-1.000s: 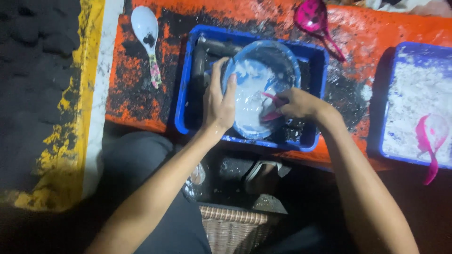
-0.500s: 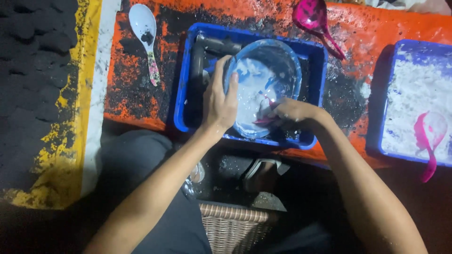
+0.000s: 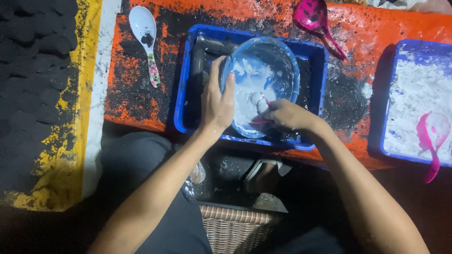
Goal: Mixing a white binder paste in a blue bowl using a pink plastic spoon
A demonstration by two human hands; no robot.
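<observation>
From the head camera I see my left hand (image 3: 217,104) gripping the left rim of a blue bowl (image 3: 278,63), thumb inside and fingers (image 3: 215,70) wrapped over the outside, so they are clamped on the bowl. The bowl sits tilted inside a blue tray (image 3: 314,56), its open side turned toward me, and its inner wall is smeared with a white paste (image 3: 252,77). My right hand (image 3: 286,115) is at the bowl's lower edge, fingers closed around the handle of a pink spoon (image 3: 264,100); the spoon's bowl end is coated in white and, as far as I can tell through the smear, pressed into the paste. A dark pipe elbow (image 3: 200,59) lies in the tray just left of the bowl.

The tray rests on an orange table (image 3: 376,33) blotched with black powder. On it, to the left of the tray, lies a white spoon (image 3: 145,28) with a patterned handle; above the tray's right corner lies a pink ladle (image 3: 314,19). Well to the right, a second blue tray (image 3: 393,61) holds white powder (image 3: 414,94) with another pink ladle (image 3: 431,141) resting in it. Below, near my knees, a woven basket (image 3: 233,228) shows.
</observation>
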